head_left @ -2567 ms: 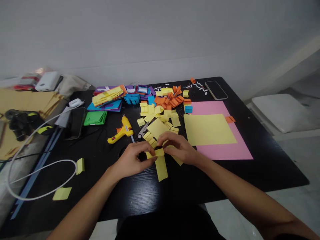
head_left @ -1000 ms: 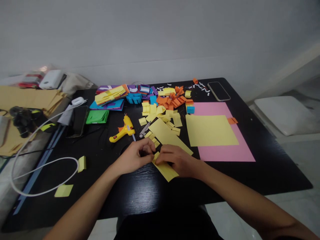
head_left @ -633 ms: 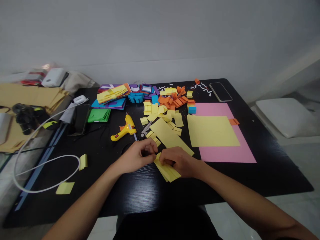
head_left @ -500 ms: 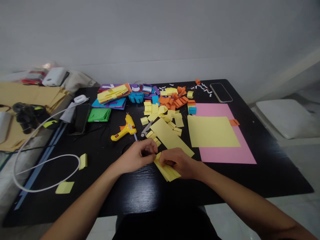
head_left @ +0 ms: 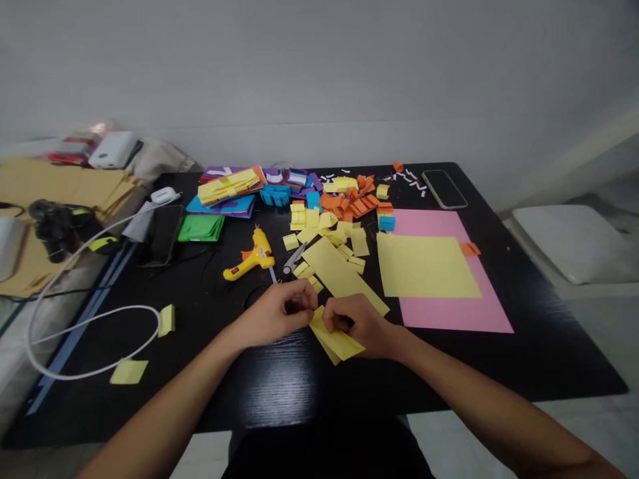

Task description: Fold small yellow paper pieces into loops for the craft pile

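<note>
Both my hands meet near the front middle of the black table. My left hand pinches the near end of a folded yellow paper strip, fingers closed. My right hand presses and grips the same strip from the right, its fingers curled over the fold. A longer yellow paper strip lies flat just beyond my hands. Scissors and a yellow glue gun lie a little further back on the left.
A yellow sheet lies on a pink sheet at the right. Piles of small yellow, orange, blue and purple paper pieces sit at the back. A phone is at the back right, a white cable at the left.
The yellow strip was held flat pointing toward me; it now lies folded over on itself, slanting right. My hands stayed in about the same place, working the fold.
</note>
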Available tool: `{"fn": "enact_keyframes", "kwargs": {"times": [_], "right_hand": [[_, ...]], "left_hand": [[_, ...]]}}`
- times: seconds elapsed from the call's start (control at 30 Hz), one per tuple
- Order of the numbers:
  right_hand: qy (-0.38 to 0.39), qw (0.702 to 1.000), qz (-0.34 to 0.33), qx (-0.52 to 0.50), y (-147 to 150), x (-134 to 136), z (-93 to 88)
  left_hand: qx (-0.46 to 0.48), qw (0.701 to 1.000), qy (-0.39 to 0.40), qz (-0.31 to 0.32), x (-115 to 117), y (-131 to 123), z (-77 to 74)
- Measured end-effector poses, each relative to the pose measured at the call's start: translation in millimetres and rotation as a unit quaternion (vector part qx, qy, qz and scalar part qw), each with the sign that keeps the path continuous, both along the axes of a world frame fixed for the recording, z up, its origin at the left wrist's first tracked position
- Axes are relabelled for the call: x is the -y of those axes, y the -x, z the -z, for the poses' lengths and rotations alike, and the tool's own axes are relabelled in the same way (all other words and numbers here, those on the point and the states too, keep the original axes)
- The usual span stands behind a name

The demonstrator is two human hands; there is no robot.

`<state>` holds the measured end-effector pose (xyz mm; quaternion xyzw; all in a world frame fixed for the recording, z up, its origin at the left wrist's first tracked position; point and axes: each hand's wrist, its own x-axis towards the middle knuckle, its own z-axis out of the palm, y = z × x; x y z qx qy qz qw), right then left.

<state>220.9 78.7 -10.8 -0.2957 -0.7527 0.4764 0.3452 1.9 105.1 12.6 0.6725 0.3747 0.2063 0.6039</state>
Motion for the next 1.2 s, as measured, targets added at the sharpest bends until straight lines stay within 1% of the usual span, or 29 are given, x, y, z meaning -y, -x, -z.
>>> {"fn": "enact_keyframes", "kwargs": {"times": [0.1, 0.2, 0.33, 0.43, 0.57, 0.67, 0.73, 0.9, 1.2], "right_hand": [[-0.054, 0.998, -0.001, 0.016, 0.6, 1.2, -0.4], [-0.144, 0.989, -0.002, 0.027, 1.0, 3.2, 0.5], [-0.266, 0.963, 0.013, 0.041, -0.3, 5.3, 2.1], [-0.32, 0.945, 0.031, 0.063, -1.3, 6.0, 1.2], [-0.379, 0.922, 0.04, 0.075, 0.1, 6.9, -4.6], [-0.405, 0.909, 0.042, 0.089, 2.0, 8.0, -9.5], [-0.414, 0.904, 0.04, 0.094, 2.7, 8.8, -10.9], [-0.416, 0.906, 0.033, 0.066, 2.5, 9.6, -9.0], [-0.416, 0.908, 0.032, 0.044, 1.7, 10.3, -11.2]], "left_hand": [[0.006, 1.0, 0.006, 0.003, -0.6, 0.9, 0.6], [0.001, 1.0, 0.016, 0.009, -1.1, 2.6, 0.4], [0.001, 1.0, 0.007, 0.022, -1.6, 4.8, -2.5], [0.007, 1.0, -0.004, 0.024, -2.2, 5.0, -7.1], [0.015, 1.0, -0.005, 0.022, -1.5, 4.0, -11.4], [0.037, 0.999, -0.005, 0.006, -0.5, 4.1, -11.1], [0.04, 0.999, -0.011, 0.018, -0.8, 4.9, -10.0], [0.01, 0.998, -0.042, 0.054, -4.3, 7.9, -9.6], [-0.016, 0.996, -0.029, 0.079, -6.6, 10.4, -18.4]]}}
